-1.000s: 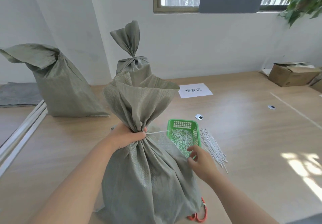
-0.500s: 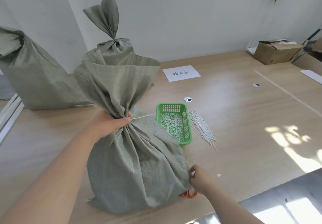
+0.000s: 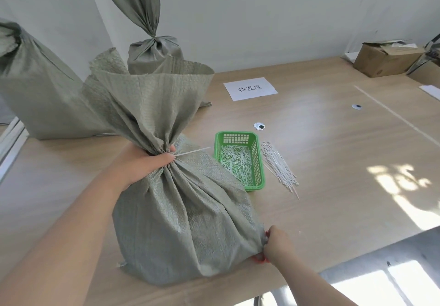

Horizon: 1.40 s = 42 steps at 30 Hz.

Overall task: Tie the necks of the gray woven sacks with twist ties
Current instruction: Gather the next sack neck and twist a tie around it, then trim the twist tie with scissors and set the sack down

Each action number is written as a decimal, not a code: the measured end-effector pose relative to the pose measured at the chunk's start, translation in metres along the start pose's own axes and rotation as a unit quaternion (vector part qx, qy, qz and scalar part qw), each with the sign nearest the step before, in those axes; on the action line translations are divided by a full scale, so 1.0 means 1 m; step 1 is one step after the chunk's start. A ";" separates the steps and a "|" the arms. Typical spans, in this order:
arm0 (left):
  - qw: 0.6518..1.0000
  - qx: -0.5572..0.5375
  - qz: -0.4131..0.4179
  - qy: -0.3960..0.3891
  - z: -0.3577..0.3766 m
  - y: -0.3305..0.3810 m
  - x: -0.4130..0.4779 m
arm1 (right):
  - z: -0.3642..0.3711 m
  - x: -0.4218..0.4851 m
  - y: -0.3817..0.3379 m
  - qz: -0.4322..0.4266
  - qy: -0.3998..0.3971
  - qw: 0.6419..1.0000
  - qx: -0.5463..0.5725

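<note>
A gray woven sack [image 3: 181, 210] stands on the wooden table in front of me. My left hand [image 3: 142, 165] grips its gathered neck, and the tail of a white tie [image 3: 192, 151] sticks out to the right from under my thumb. My right hand [image 3: 276, 246] is low at the sack's bottom right corner, fingers curled on the red handles of scissors [image 3: 258, 258], which are mostly hidden under the hand and the sack. Behind stands a second sack [image 3: 154, 50] with a tied neck, and a third sack [image 3: 42, 91] is at the left.
A green basket [image 3: 259, 162] with cut white tie pieces sits right of the sack, beside a bundle of loose white ties [image 3: 278, 167]. A paper label [image 3: 250, 88] lies farther back, a cardboard box [image 3: 385, 60] at far right. The table edge runs just behind my right hand.
My right hand has dropped from beside the basket to the sack's bottom right corner, onto the red scissors. My left hand has kept its grip on the neck. The camera tilted down.
</note>
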<state>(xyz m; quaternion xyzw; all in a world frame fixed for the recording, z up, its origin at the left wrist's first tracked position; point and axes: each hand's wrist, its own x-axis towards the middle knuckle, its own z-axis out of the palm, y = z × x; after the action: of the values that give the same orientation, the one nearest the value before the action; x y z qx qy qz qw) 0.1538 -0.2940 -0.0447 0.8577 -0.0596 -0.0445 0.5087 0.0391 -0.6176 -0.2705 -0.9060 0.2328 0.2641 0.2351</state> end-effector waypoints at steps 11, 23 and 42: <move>1.000 -0.004 -0.002 -0.010 0.005 0.005 0.000 | 0.009 0.008 0.005 -0.033 0.019 0.996 -0.079; 0.999 -0.027 -0.023 -0.012 0.005 0.010 -0.002 | -0.036 0.015 0.030 -0.008 0.116 0.992 0.058; 0.997 -0.010 -0.074 -0.008 0.001 0.012 -0.001 | -0.153 -0.029 -0.134 -0.246 0.081 0.914 0.314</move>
<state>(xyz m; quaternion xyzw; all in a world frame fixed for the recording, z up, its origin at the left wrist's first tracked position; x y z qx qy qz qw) 0.1520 -0.3005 -0.0348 0.8541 0.0003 -0.0889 0.5125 0.1471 -0.5889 -0.0980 -0.8326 0.0920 0.0375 0.5449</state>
